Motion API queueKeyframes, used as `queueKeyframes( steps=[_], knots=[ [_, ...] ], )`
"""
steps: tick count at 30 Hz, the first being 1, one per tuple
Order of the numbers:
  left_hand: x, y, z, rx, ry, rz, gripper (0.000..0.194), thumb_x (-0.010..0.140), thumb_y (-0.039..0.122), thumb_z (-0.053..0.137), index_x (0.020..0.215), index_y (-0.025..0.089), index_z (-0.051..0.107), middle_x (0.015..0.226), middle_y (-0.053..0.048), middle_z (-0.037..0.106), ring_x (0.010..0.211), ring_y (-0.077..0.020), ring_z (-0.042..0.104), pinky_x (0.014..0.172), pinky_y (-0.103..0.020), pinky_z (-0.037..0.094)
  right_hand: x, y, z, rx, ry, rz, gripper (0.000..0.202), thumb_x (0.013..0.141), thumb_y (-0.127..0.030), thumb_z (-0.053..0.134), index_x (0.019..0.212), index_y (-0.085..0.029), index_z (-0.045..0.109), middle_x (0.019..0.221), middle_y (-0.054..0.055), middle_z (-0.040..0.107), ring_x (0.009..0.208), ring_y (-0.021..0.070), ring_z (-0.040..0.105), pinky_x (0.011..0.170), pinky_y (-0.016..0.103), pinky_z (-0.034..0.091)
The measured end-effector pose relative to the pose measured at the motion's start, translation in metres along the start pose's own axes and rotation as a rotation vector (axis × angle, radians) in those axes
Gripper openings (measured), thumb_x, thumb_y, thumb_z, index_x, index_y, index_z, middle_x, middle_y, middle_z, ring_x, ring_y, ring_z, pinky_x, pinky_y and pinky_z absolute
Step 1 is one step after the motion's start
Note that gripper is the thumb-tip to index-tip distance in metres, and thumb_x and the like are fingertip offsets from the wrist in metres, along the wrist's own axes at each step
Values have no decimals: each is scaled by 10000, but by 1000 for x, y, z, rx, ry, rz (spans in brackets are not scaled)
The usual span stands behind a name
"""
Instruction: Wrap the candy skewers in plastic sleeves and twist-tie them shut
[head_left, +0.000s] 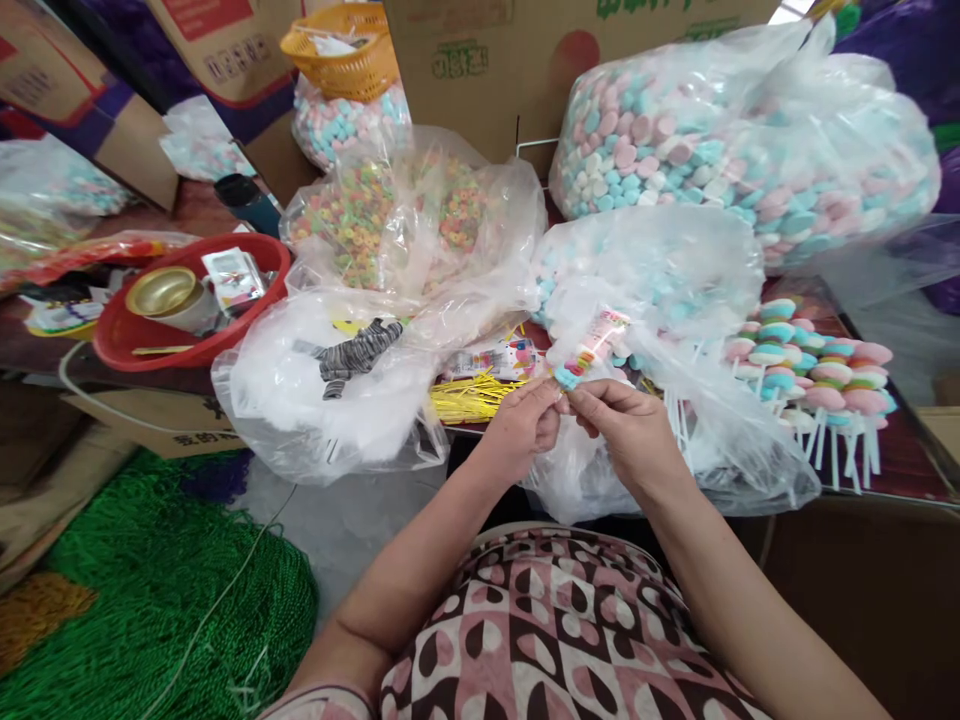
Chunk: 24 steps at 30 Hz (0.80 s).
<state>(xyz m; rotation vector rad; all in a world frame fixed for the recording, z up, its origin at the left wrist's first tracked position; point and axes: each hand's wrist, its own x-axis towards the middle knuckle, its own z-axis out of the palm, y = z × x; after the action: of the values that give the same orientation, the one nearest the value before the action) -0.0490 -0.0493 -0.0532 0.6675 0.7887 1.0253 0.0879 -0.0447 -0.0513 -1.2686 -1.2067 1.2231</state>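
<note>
In the head view, both hands meet just in front of the person's lap, at the near edge of the dark red surface [907,450]. The left hand [521,425] has its grip closed, fingertips pinched on the lower end of a small clear-wrapped candy skewer with pink, white and blue pieces [592,350]. The right hand [626,425] is closed on the same end, its fingertips touching those of the left. The skewer tilts up and away to the right, over a crumpled clear plastic bag [697,450].

Just left of the hands lies a bundle of thin yellow twist ties [469,398]. To the right, finished pastel marshmallow lollipops on white sticks [810,370] lie in rows. Behind them sits a large clear bag of pink, blue and white marshmallows [720,140]. A red plastic basin [127,345] holding a gold-lidded tin stands well to the left, and a heap of green cord [150,590] lies on the floor.
</note>
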Motion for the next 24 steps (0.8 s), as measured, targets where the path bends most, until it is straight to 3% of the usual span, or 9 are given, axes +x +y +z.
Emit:
queueKeyframes(
  steps=[4, 7, 9, 13, 17, 20, 24],
  knots=[
    [-5, 10, -4, -30, -176, -229, 293, 814, 409, 579, 653, 180, 495, 403, 123, 187, 317, -31, 148, 358, -174, 164, 5, 0, -9, 165, -141, 53, 273, 639, -450, 842, 713, -212, 730, 678, -1, 686, 563, 116, 520, 530, 252, 423],
    [-8, 12, -3, -86, -250, -322, 280, 819, 380, 549, 631, 185, 478, 388, 120, 178, 307, -40, 146, 351, -181, 172, 7, 1, -14, 235, -282, 99, 331, 618, -464, 863, 829, -230, 761, 845, 24, 744, 763, 174, 644, 743, 331, 516],
    [-9, 11, -1, -124, -260, -335, 290, 834, 381, 544, 632, 185, 476, 389, 123, 173, 307, -40, 142, 352, -180, 184, 8, 4, -14, 261, -285, 112, 313, 608, -473, 866, 766, -227, 753, 796, 17, 737, 772, 186, 655, 819, 374, 516],
    [-7, 5, 7, -173, -157, -224, 325, 844, 449, 595, 689, 181, 492, 405, 133, 192, 313, -32, 166, 367, -166, 198, 7, 11, -5, 215, -57, -11, 263, 669, -411, 829, 596, -215, 669, 632, -21, 645, 636, 151, 595, 744, 347, 509],
    [1, -4, 16, -101, 58, -12, 444, 777, 566, 675, 678, 184, 470, 423, 127, 237, 336, -23, 190, 366, -161, 173, 4, 8, 3, -111, 150, -371, 116, 777, -287, 750, 684, -231, 711, 765, 1, 692, 762, 172, 634, 797, 347, 498],
    [8, -10, 16, -6, 174, 115, 480, 783, 616, 652, 674, 191, 460, 448, 114, 265, 363, -31, 207, 370, -178, 177, 2, 4, 2, -280, 184, -504, 100, 821, -275, 703, 731, -233, 719, 816, 22, 712, 802, 191, 652, 819, 370, 503],
    [11, -15, 7, 326, 142, 228, 445, 899, 598, 516, 710, 196, 486, 448, 89, 335, 390, -61, 301, 413, -219, 250, 0, 5, 1, -322, 144, -434, 127, 854, -304, 645, 779, -224, 709, 780, 20, 701, 731, 175, 630, 737, 337, 505]
  ],
)
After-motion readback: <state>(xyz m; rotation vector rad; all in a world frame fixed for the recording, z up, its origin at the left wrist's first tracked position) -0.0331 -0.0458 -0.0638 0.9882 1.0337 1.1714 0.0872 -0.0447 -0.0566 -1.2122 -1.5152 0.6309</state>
